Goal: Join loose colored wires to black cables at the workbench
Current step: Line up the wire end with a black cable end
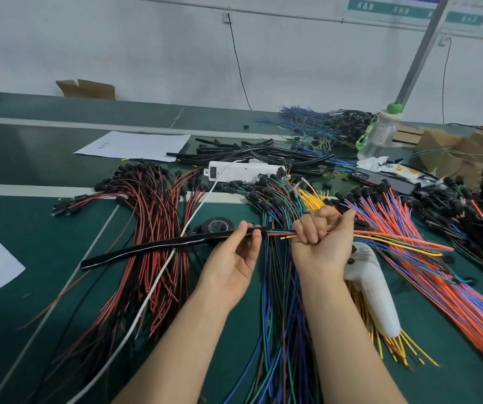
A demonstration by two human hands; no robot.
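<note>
Head view: near the middle of the green workbench [30, 234], above its near edge, the left hand [231, 258] pinches the end of a long glossy black flat cable [147, 249] between thumb and fingertips. The cable's other end points toward the left edge. Just right of it, the right hand [319, 237] is fisted round a slim bundle of orange, yellow, green and blue wires [380, 237] whose tips run toward the cable's mouth. The two hands are near but apart.

One yellow tip seems to stop short of the mouth, so it could be left out of the join if the bundle is pushed in unevenly. A slack pinch could also let the cable slide off. The free tails cross the orange-and-blue wire heap [467, 304] and may snag there.

Fingers cover the mouth, so how deep the wires sit cannot be told. The forearms hide the piles beneath. A white handled tool [374, 293] lies half behind the right wrist, its kind unclear.
</note>
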